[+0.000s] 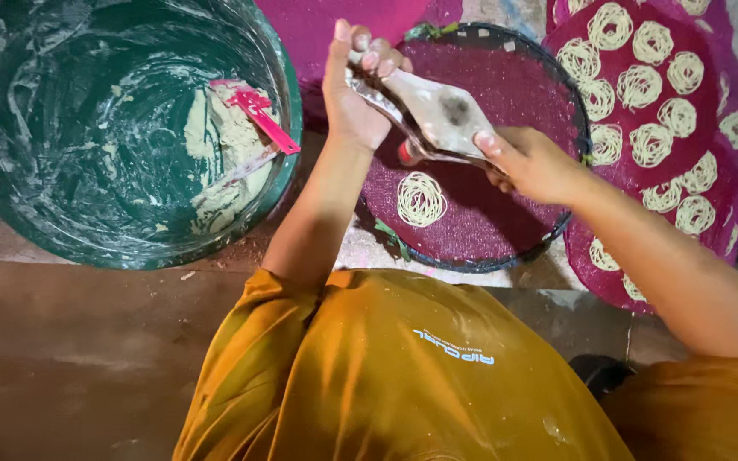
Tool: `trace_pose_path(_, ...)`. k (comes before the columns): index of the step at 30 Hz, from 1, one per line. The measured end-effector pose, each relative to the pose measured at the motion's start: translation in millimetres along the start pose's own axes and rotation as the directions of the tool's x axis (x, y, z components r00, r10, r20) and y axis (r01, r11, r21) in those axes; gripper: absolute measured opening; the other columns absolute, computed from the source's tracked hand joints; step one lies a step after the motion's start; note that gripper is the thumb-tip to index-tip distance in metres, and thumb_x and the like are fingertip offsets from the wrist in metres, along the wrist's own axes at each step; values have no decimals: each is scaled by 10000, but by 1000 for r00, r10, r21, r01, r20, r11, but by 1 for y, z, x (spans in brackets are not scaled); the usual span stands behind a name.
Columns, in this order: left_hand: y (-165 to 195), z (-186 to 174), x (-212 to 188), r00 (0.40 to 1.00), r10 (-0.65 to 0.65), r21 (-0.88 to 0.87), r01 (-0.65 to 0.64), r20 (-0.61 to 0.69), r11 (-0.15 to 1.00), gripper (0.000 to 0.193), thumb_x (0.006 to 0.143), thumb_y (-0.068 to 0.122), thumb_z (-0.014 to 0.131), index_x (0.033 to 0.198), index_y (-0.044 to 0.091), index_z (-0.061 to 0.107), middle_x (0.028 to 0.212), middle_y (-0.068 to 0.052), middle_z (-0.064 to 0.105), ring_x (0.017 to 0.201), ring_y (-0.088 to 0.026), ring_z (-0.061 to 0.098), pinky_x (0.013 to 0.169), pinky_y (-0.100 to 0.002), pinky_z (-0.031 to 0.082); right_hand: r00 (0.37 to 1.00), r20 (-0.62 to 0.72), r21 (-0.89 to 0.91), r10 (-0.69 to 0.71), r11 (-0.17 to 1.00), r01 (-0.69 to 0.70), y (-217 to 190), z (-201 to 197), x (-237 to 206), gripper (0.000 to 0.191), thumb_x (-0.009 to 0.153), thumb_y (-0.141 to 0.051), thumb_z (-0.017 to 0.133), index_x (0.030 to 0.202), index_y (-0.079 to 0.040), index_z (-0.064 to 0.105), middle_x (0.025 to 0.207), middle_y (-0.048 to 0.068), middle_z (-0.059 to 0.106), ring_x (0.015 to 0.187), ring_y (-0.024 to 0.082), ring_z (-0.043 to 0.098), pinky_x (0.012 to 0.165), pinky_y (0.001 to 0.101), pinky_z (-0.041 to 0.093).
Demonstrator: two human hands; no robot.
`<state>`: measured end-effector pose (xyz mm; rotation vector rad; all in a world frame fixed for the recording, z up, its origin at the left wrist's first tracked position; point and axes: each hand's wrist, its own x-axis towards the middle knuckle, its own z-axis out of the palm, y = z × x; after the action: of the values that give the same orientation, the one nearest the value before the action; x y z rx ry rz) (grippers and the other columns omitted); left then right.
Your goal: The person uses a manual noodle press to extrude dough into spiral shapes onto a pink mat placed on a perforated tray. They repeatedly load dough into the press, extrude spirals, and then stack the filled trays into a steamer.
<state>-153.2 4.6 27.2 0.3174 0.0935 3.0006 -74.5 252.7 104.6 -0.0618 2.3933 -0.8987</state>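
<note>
While both hands clamp the metal press (437, 115) over the round tray (506, 213), the left hand (354, 94) wraps its far handle and the right hand (531, 162) pinches its near handle.

One green tub (10, 213), one pink spatula (258, 115), one noodle coil (421, 199) on the front tray (506, 248).

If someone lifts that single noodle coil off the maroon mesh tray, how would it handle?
The noodle coil is thin looped strands, so probably floppy and easily torn. It looks freshly pressed and pale like the dough in the green tub, so likely soft and sticky. It seems very light, lying flat on the mesh tray.
</note>
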Motion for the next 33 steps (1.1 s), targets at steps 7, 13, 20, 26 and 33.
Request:
trace_pose_path(7,8,-24,-2,976,113,102,-96,-185,990,317,1001,374,576,763,190,478,634,54,460,581,-127,458,679,-364,418,999,42,5,7,1000,-7,-30,7,9,626,992,-600,410,1170,-45,639,701,64,637,621,154,646,576,356,561)
trace_pose_path(13,1,-15,23,973,150,80,-138,-174,987,301,975,355,563,741,183,481,603,55,437,552,-124,425,669,-340,411,989,-131,-218,-75,975,45,-40,-11,13,561,1024,-532,440,1213,-43,638,638,93,622,580,201,609,587,401,500)
trace_pose_path(20,12,-15,7,942,142,68,-127,-304,989,300,943,339,563,694,200,471,541,64,409,481,-122,395,572,-338,375,1000,-15,-132,-2,991,0,-39,1,12,533,1053,-495,430,999,-26,679,634,96,606,573,223,593,569,415,492)
trace_pose_path(26,-5,-11,37,954,227,70,-217,-196,974,291,1012,314,538,754,192,482,601,66,423,536,-118,402,651,-339,389,975,-170,-269,-141,959,91,-29,-19,24,558,1081,-497,511,925,14,671,637,109,618,603,211,609,615,411,480)
trace_pose_path(33,25,-26,17,899,-95,480,314,-427,819,741,918,630,186,1090,43,605,898,-82,669,706,-154,596,675,-305,435,964,-160,-45,-211,977,206,-20,-6,32,453,1051,-454,547,923,-30,641,637,26,559,602,120,515,552,352,428)
